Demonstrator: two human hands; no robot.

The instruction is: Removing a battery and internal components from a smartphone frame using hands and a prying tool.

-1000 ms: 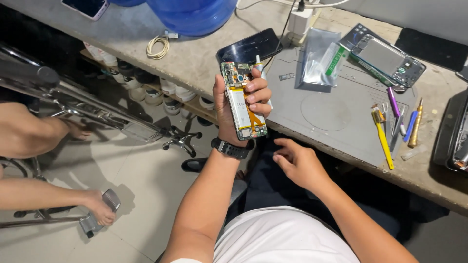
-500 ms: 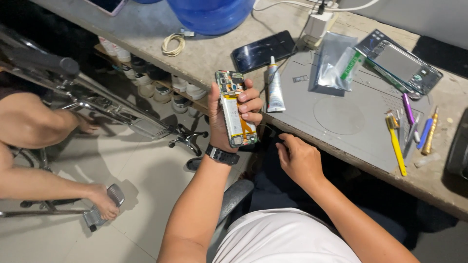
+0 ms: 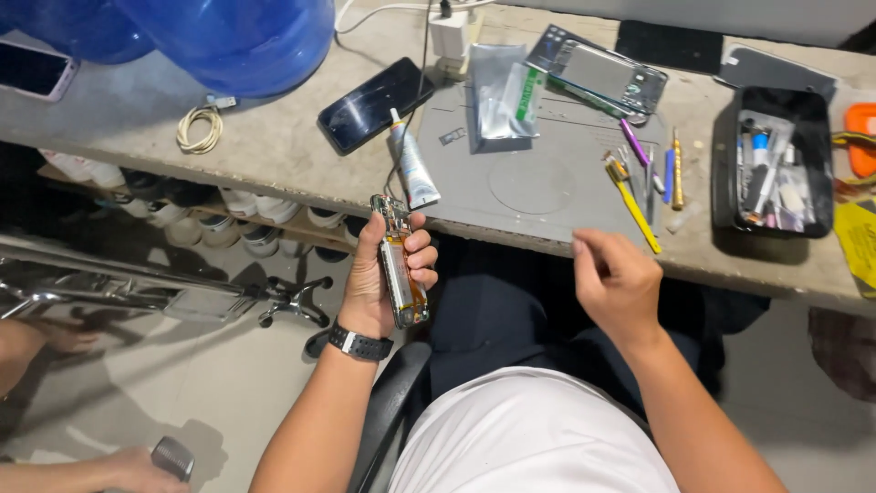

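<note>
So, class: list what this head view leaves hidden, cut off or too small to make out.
- Opened phone: its underside, hidden by the left hand.
- Right hand: fingertips curled under; whether they pinch anything, cannot tell.
- Black tray: its small tools, too small to name.
- Orange object: cut off by the right edge.

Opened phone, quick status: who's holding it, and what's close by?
Left hand gripping opened phone, upright, off the bench. Right hand empty, hovering at grey mat edge. Glue tube lies just above the phone.
</note>
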